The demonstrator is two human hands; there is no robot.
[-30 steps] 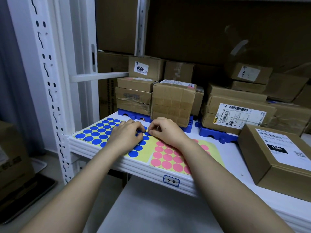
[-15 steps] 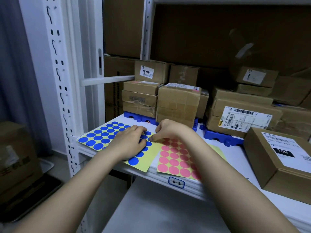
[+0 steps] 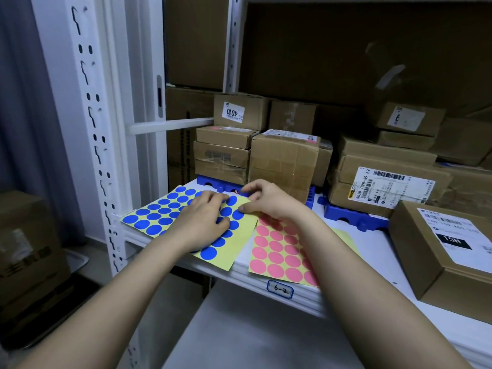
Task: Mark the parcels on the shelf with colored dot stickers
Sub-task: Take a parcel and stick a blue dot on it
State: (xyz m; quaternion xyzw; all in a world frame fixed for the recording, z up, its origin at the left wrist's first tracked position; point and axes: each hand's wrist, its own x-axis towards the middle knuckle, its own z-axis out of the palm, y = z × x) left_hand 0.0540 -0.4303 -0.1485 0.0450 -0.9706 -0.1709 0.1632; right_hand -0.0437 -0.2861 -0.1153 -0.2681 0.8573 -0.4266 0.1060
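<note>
A yellow sheet of blue dot stickers (image 3: 159, 217) lies at the front left of the white shelf (image 3: 386, 251). Beside it on the right lies a sheet of pink dot stickers (image 3: 279, 254). My left hand (image 3: 202, 222) presses flat on the blue sheet, fingers spread over the dots. My right hand (image 3: 269, 199) pinches at a blue dot near the sheet's right edge, with thumb and forefinger together. Brown cardboard parcels (image 3: 285, 161) stand stacked behind the sheets. A parcel with a white label (image 3: 442, 251) sits at the front right.
Blue plastic pallets (image 3: 354, 217) carry the rear parcel stacks. A white perforated upright (image 3: 93, 129) frames the shelf on the left. A tag reading 6-2 (image 3: 280, 288) is on the shelf's front edge. More boxes (image 3: 26, 249) stand on the floor at left.
The blue sheet has slid forward and turned, so it no longer overlaps the pink sheet. Both hands stayed at the blue sheet's right side.
</note>
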